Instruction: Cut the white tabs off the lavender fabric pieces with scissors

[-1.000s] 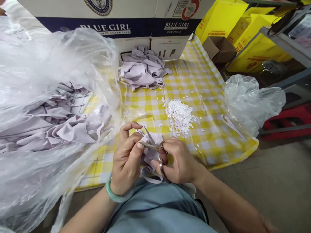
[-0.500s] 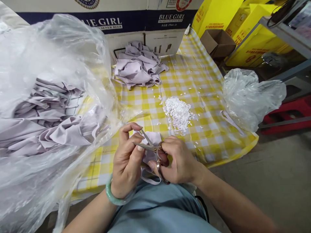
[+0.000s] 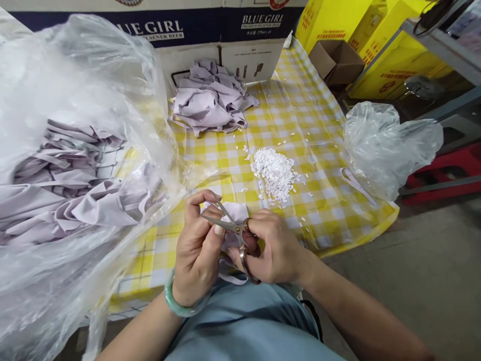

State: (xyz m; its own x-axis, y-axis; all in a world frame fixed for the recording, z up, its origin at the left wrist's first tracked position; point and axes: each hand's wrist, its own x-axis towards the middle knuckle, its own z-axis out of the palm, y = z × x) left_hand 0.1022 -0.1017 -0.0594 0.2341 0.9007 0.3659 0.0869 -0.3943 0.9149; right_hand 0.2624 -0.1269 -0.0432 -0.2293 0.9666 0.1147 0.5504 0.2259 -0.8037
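My right hand (image 3: pixel 276 245) is closed round the handles of a pair of scissors (image 3: pixel 233 226), and the blades stand apart, pointing left. My left hand (image 3: pixel 199 240), with a green bangle at its wrist, is closed in a pinch beside the blades. It grips a pale lilac garment (image 3: pixel 237 210) with thin straps, which hangs between the hands over my lap. The exact spot under my left fingertips is hidden by the fingers and blades. Past my hands lies a heap of small white pieces (image 3: pixel 274 173).
Crumpled lilac garments (image 3: pixel 212 100) lie at the back against beer cartons (image 3: pixel 248 55). More garments (image 3: pixel 90 200) fill a large clear plastic bag (image 3: pixel 150 70) on the left. A checked yellow cloth (image 3: pixel 311 145) covers the table. Another plastic bag (image 3: pixel 391 145) and a lilac strip (image 3: pixel 356 186) are at the right.
The scissor blades have shifted slightly left across my left fingers, and are still apart. Both hands keep their grips; the view has tilted down a little.
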